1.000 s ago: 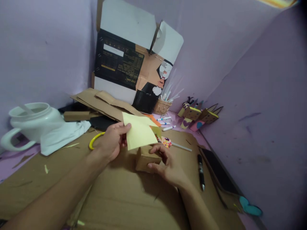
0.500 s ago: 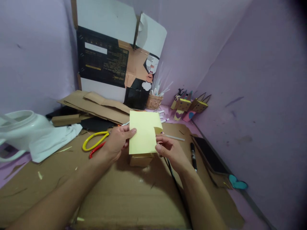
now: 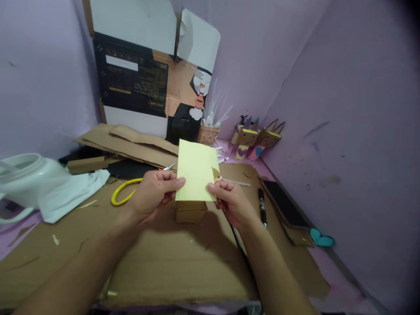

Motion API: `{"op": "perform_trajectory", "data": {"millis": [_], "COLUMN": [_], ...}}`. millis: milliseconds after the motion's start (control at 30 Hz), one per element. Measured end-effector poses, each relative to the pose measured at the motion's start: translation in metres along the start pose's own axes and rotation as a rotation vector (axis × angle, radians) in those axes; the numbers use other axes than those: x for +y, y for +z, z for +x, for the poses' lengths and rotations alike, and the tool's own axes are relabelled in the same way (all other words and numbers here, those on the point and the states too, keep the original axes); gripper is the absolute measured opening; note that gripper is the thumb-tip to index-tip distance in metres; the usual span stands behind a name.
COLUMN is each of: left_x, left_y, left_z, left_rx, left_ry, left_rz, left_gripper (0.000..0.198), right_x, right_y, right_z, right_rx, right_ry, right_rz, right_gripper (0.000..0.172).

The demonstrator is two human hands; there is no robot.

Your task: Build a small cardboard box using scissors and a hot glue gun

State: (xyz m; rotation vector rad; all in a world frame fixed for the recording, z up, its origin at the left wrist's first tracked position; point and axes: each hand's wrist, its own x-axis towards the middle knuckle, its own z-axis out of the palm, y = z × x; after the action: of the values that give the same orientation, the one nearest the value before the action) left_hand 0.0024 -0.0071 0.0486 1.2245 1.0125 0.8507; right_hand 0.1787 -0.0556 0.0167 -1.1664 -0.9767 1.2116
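Observation:
A yellow sheet of paper [image 3: 196,170] is held up between both hands, with a curled cut in its right edge. My left hand [image 3: 160,190] pinches its left edge, thumb in front. My right hand [image 3: 229,199] pinches the lower right edge, thumb on the front face. Below and behind the sheet, a small cardboard box [image 3: 190,212] stands on the cardboard mat [image 3: 170,271]; the paper hides its top. Scissors with a yellow handle [image 3: 123,192] lie beside my left hand, partly covered by it.
A white pot [image 3: 33,175] and white cloth [image 3: 75,192] are at the left. Cardboard strips [image 3: 138,146] and a standing box panel [image 3: 138,78] lie behind. A pen [image 3: 262,206], a phone [image 3: 285,203] and cardboard figures [image 3: 247,138] are at the right.
My right thumb has come onto the sheet's lower right edge. The paper has tilted slightly and risen a little in view. My left hand now covers the scissors' red handle.

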Motion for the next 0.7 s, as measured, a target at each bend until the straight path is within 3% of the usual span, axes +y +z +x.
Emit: {"op": "perform_trajectory", "data": {"millis": [233, 700], "left_x": [-0.011, -0.026], "left_y": [-0.002, -0.008], "left_z": [-0.003, -0.002], "left_rx": [0.113, 0.111], "left_ry": [-0.02, 0.017], "left_rz": [0.299, 0.602], "left_gripper": [0.028, 0.03], "right_x": [0.006, 0.007], "right_y": [-0.003, -0.006], "right_z": [-0.005, -0.003], "right_rx": [0.041, 0.019], "right_ry": [0.055, 0.137], "right_rz": [-0.274, -0.535], "right_gripper": [0.039, 0.037]}}
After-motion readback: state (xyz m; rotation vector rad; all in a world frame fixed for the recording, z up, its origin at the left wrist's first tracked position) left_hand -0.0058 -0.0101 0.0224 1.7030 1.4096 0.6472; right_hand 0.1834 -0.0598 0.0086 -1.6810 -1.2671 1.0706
